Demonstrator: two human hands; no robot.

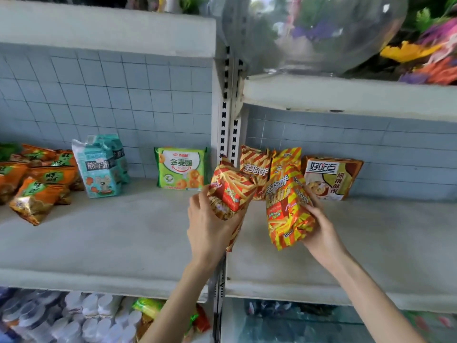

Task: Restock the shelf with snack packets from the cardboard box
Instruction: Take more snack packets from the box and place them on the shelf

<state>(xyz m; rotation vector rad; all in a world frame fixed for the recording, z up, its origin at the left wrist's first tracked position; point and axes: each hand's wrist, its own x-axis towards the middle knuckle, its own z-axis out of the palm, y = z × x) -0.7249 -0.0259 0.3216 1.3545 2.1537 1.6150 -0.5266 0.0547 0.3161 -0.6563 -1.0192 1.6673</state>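
Left hand [207,224]: holds the red striped packet [230,191] from its 6 o'clock side; the fingers [197,204] are curled tight round its lower half
Right hand [321,231]: holds the yellow striped packet [286,204] from its 4 o'clock side; the fingers [312,195] are wrapped round its right edge
Red striped packet: up off the shelf [111,231], tilted, in front of the white post [228,107]
Yellow striped packet: at 3 o'clock of the red one, just beside it; its top leans back toward the wall
Third striped packet [254,167]: stands at the back, between the two held packets and behind them
Brown cookie pack [331,177]: stands against the wall at 2 o'clock of the right hand
Green pack [181,168]: stands against the wall at 10 o'clock of the left hand
Blue-green bags [101,167]: stand at 9 o'clock of the green pack
Orange bags [42,179]: in a heap at the far 9 o'clock side of the shelf
Clear round ball [314,33]: on the upper shelf at 12 o'clock; bright flowers [425,53] at 3 o'clock of it
White bottles [74,315]: on the lower shelf at 7 o'clock
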